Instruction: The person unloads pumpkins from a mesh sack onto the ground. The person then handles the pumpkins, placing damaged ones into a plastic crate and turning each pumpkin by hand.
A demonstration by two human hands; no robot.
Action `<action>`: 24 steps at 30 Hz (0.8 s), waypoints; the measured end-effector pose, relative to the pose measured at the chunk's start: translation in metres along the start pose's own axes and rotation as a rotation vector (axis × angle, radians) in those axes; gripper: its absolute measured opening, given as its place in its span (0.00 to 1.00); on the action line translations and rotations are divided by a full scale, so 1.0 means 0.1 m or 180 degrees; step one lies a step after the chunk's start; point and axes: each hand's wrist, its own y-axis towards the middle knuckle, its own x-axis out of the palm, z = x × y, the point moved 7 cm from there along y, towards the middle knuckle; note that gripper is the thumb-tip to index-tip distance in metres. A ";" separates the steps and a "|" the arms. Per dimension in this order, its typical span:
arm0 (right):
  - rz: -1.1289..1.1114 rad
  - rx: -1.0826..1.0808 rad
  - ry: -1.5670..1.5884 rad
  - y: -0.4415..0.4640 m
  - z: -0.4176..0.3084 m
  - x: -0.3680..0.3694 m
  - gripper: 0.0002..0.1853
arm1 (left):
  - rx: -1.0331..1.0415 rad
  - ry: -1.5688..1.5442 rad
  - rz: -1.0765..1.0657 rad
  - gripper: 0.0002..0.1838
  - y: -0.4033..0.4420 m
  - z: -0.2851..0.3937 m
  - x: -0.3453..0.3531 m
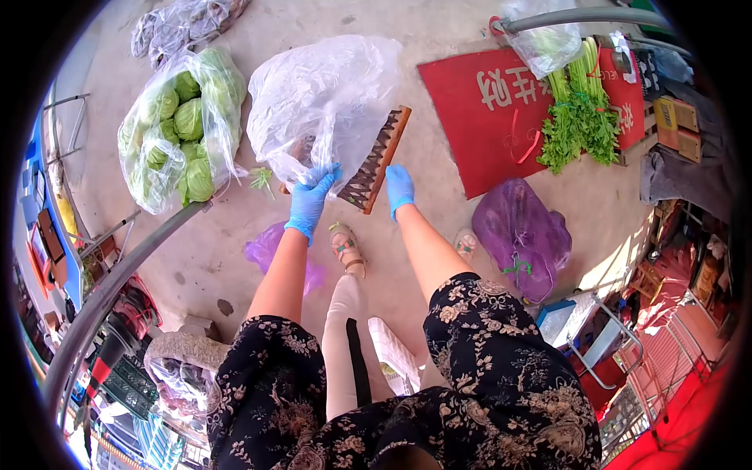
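Note:
My left hand, in a blue glove, is closed on the gathered lower edge of a large clear plastic bag. The bag is puffed out and spreads over part of a brown slatted rack with a zigzag pattern. My right hand, gloved in blue too, is just right of the rack's edge; its fingers are mostly hidden, and whether it touches the rack is unclear. To the left, an open clear bag holds several green cabbages. A loose green leaf lies between the two bags.
Bunches of celery lie on a red mat at right. Nearer me are a full purple mesh sack and a thin purple bag. A curved metal rail runs along the left; crumpled plastic lies at the back.

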 end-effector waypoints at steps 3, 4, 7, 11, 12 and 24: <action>-0.0020 -0.0055 -0.0457 0.30 0.05 0.14 0.28 | -0.0027 0.0029 0.0096 0.15 0.18 -0.23 0.07; -0.0137 0.0092 -0.0376 0.37 0.15 0.14 0.27 | -0.0064 0.0003 0.0160 0.15 0.19 -0.38 0.14; -0.1106 0.0280 -0.0128 0.58 0.17 0.51 0.26 | -0.0053 -0.0025 0.0284 0.15 0.37 -0.50 0.23; -0.1057 -0.0391 -0.0573 0.43 -0.25 0.24 0.25 | -0.0066 -0.0331 0.0424 0.16 0.41 -0.77 0.51; -0.1022 -0.0387 -0.0700 0.53 -0.16 0.12 0.25 | -0.0085 -0.0352 0.0464 0.16 0.37 -0.77 0.59; -0.1831 -0.0773 -0.3140 0.65 0.57 -2.30 0.24 | -0.0020 -0.0385 0.0554 0.15 0.08 -1.03 1.44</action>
